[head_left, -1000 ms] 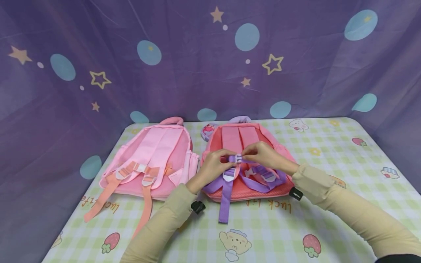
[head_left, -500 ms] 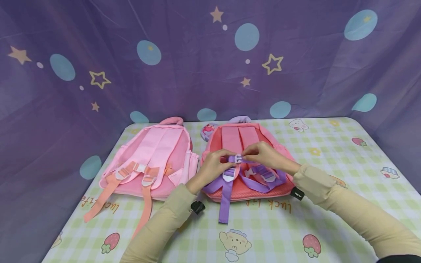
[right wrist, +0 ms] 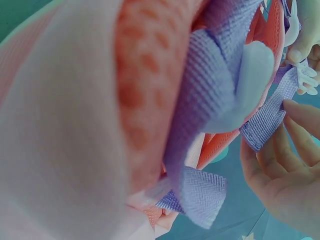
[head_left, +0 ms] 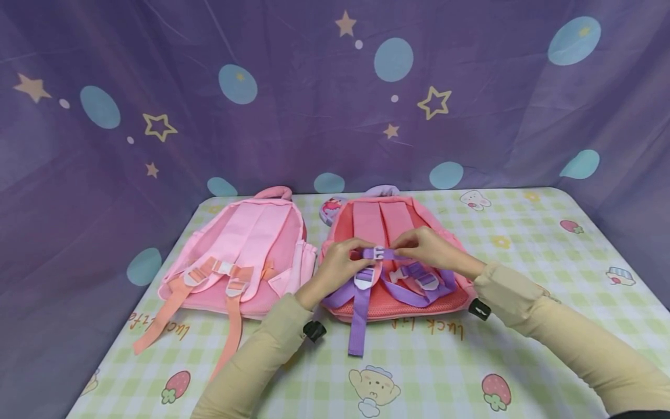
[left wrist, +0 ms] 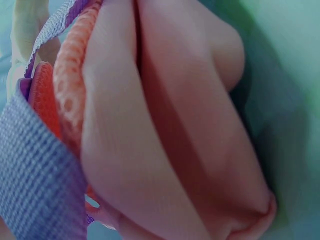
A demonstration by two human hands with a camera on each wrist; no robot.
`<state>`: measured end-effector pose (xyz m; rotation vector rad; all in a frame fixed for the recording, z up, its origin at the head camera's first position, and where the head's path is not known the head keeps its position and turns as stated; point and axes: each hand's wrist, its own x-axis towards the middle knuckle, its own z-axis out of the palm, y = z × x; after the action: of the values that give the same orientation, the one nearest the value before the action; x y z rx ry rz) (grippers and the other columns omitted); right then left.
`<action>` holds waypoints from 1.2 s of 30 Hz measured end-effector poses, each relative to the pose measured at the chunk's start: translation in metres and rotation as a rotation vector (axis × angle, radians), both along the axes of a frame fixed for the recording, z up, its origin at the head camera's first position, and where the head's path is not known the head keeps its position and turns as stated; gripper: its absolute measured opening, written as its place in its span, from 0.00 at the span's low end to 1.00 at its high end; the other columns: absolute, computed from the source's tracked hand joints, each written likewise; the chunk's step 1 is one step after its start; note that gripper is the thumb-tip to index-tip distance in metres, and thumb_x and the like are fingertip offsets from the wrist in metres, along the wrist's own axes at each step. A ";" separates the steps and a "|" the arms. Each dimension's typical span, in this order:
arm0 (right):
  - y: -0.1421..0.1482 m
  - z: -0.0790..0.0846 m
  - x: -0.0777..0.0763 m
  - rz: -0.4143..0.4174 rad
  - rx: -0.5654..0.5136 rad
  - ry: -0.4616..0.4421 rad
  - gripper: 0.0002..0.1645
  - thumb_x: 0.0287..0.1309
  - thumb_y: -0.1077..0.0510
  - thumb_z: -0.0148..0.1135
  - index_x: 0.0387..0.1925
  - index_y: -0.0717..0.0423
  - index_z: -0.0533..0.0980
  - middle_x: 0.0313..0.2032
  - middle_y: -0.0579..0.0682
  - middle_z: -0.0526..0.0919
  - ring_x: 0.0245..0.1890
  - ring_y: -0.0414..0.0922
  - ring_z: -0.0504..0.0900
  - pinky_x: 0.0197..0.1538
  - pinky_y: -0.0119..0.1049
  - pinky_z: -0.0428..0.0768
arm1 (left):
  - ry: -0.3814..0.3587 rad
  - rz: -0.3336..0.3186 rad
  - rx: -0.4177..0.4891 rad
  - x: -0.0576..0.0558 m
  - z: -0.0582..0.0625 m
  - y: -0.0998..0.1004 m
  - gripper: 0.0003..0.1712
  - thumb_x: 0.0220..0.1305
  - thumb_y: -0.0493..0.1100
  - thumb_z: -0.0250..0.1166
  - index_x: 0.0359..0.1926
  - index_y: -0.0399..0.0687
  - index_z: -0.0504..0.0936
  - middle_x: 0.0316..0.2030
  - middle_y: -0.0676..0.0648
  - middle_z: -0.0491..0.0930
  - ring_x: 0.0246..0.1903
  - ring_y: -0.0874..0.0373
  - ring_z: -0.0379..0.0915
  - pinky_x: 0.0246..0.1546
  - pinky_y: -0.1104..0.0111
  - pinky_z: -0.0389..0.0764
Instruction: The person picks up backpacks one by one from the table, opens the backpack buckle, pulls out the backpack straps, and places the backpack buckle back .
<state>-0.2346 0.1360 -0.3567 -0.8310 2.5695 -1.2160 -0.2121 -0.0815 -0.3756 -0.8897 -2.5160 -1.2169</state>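
A coral-pink backpack lies back side up, with purple straps and white plastic fittings. Over its back panel, my left hand pinches purple webbing just left of a white buckle piece. My right hand pinches the flat purple strap that comes out of the piece's right side, thumb on top and fingers beneath. Another white buckle half lies loose on the bag below the right hand. Pink side fabric and a purple strap fill much of the left wrist view.
To the left lies a light-pink backpack, its orange straps joined by a white buckle. A round character tag sits between the bags. Green checked cloth covers the table, and a purple starry curtain hangs behind.
My right hand has slid slightly right, away from the white buckle piece, and more purple strap shows between it and the fingers. The left hand stays in place.
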 end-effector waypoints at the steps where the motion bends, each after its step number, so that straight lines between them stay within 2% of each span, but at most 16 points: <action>1: 0.000 0.000 0.000 0.000 0.003 0.002 0.11 0.53 0.63 0.58 0.39 0.62 0.79 0.37 0.53 0.81 0.32 0.40 0.75 0.38 0.33 0.76 | -0.001 0.000 0.000 0.000 0.000 0.000 0.15 0.48 0.38 0.68 0.39 0.40 0.80 0.37 0.46 0.80 0.39 0.58 0.75 0.39 0.67 0.76; 14: -0.003 0.000 0.001 0.008 0.002 0.018 0.10 0.53 0.64 0.57 0.38 0.62 0.79 0.36 0.53 0.82 0.32 0.40 0.76 0.38 0.32 0.76 | -0.022 0.001 -0.007 0.001 0.000 0.001 0.15 0.49 0.39 0.67 0.40 0.39 0.80 0.37 0.46 0.80 0.38 0.59 0.75 0.38 0.69 0.75; 24: -0.008 0.002 0.001 0.018 -0.026 0.015 0.09 0.53 0.64 0.58 0.37 0.62 0.79 0.35 0.52 0.82 0.32 0.40 0.76 0.38 0.33 0.75 | -0.010 0.005 -0.016 0.001 -0.001 0.002 0.15 0.48 0.39 0.68 0.40 0.40 0.80 0.37 0.47 0.81 0.38 0.59 0.75 0.38 0.72 0.75; 36: -0.012 0.001 0.002 0.019 -0.039 0.026 0.09 0.52 0.64 0.58 0.36 0.62 0.79 0.34 0.52 0.82 0.31 0.40 0.77 0.37 0.32 0.76 | -0.023 0.012 -0.013 0.001 0.000 0.003 0.15 0.48 0.39 0.68 0.40 0.41 0.80 0.37 0.47 0.80 0.38 0.60 0.75 0.38 0.69 0.76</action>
<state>-0.2327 0.1235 -0.3560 -0.8831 2.5591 -1.2623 -0.2108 -0.0790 -0.3761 -0.8666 -2.5464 -1.2151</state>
